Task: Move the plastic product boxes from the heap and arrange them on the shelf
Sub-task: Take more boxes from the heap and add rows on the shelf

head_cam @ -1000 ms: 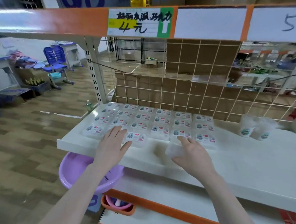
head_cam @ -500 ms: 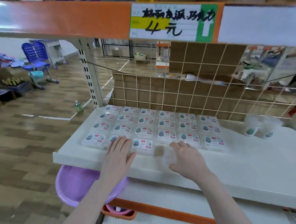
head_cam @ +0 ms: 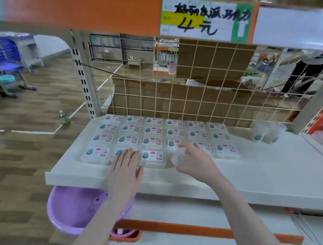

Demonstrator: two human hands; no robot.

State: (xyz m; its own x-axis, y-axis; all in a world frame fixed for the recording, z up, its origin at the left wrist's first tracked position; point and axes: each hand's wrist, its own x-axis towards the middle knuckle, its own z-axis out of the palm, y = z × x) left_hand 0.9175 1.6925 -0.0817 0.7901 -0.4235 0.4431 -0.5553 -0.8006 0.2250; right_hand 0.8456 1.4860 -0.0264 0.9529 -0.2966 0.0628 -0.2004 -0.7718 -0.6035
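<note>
Overhead, price tag (head_cam: 204, 22) w/ "4元", labelled boxes (head_cam: 152, 156), hands (head_cam: 126, 166) atop.

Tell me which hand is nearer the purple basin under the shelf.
Left. The left hand rests on the front-row boxes just above the purple basin; the right hand is farther right, holding a clear box.

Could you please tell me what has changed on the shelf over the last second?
The right hand has carried its clear plastic box forward into the front-row gap and still grips it. The left hand stays flat on the front-row box. The other rows and the two tubs are unmoved.
</note>
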